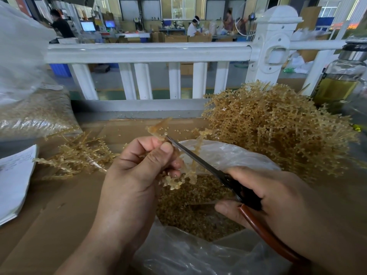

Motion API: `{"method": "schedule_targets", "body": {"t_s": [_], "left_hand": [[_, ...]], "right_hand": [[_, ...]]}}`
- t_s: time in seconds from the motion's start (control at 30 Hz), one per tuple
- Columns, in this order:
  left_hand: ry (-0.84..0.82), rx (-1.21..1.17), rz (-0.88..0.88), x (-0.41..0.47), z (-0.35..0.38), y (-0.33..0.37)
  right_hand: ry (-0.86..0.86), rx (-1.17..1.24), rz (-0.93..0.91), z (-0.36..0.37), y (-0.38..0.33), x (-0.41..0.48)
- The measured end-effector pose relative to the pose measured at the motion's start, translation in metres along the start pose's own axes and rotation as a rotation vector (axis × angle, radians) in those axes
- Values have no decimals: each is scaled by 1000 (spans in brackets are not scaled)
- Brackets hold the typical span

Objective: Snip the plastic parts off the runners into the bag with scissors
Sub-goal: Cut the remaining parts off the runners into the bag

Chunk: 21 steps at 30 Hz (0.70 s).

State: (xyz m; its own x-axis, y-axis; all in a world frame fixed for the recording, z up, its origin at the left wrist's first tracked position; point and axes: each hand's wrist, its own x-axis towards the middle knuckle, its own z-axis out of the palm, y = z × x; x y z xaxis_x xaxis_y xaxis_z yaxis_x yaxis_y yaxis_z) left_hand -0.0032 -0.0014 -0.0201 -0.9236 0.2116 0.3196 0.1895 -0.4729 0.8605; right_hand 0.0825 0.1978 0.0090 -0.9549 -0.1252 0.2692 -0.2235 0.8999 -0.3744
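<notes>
Left hand (139,167) pinches a runner (156,129) between thumb and curled fingers, above the bag (238,153) mouth. Right hand (278,203) grips the scissors (198,158) handles. The blades run up-left from it, tip at the runner just beside the left thumb. Blades look nearly together, can't tell for sure. Runner branches hang across the blade line, over the cut parts (188,207) in the bag. Next snip probably needs the tip kept off the thumb. Uncut pile (278,132) is far right on the bench (65,205).
</notes>
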Motion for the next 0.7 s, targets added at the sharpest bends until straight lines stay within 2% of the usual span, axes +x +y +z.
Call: {"method": "schedule_targets", "body": {"t_s": [0.7], "left_hand": [[-26, 98, 40, -3, 1, -3]], "right_hand": [[12, 7, 8, -2, -1, -1]]}}
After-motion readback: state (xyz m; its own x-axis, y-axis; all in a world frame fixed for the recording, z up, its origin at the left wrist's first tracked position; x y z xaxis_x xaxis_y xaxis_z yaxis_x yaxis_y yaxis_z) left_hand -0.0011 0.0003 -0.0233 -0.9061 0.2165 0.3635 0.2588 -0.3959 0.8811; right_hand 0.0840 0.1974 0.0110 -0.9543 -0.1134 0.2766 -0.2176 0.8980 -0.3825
